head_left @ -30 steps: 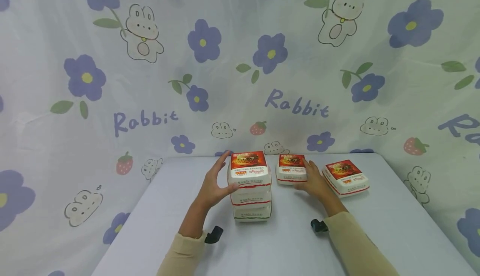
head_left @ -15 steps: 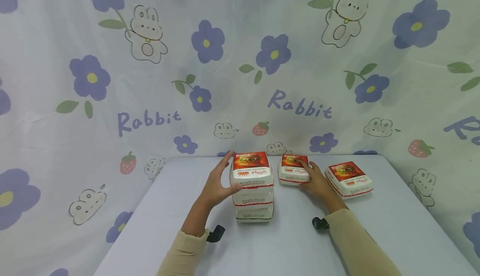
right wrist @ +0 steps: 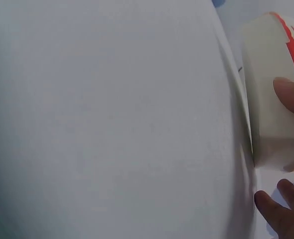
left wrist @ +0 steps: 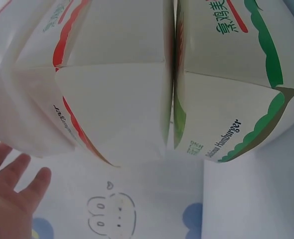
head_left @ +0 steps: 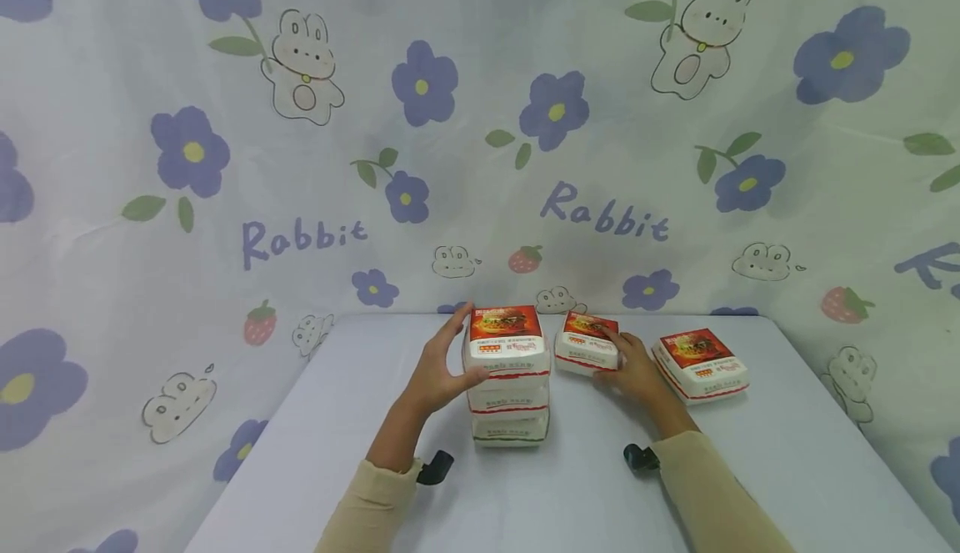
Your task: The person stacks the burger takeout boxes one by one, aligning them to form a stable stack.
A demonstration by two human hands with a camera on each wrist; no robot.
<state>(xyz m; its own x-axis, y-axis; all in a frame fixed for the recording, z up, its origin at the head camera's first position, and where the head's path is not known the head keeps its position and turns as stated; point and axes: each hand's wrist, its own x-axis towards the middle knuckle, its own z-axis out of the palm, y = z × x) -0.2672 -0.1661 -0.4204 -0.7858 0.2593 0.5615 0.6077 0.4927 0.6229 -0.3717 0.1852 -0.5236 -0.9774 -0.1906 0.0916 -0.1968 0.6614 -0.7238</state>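
Three burger boxes stand stacked mid-table; the red-topped box (head_left: pixel 508 359) is uppermost, and the bottom box (head_left: pixel 512 431) has green trim. My left hand (head_left: pixel 433 379) spans the stack's left side near the top, thumb at the front corner and fingers toward the back. In the left wrist view its fingers (left wrist: pixel 36 188) look loosely straight beside the boxes. To the right of the stack, my right hand (head_left: pixel 636 376) grips another burger box (head_left: pixel 587 359) by its right side. The right wrist view has the thumb (right wrist: pixel 289 95) against its white wall, with part of the hand cut off.
Another burger box (head_left: pixel 699 363) lies at the right, set at an angle just beyond the right hand. The white table (head_left: pixel 570 486) ends at the back against a curtain (head_left: pixel 480 161) printed with rabbits and flowers. A dark camera mount sits on each wrist.
The box in my right hand has turned clockwise and come slightly nearer the stack; the right fingers have moved over its top. My left hand stays at the stack. The head view has shifted slightly.
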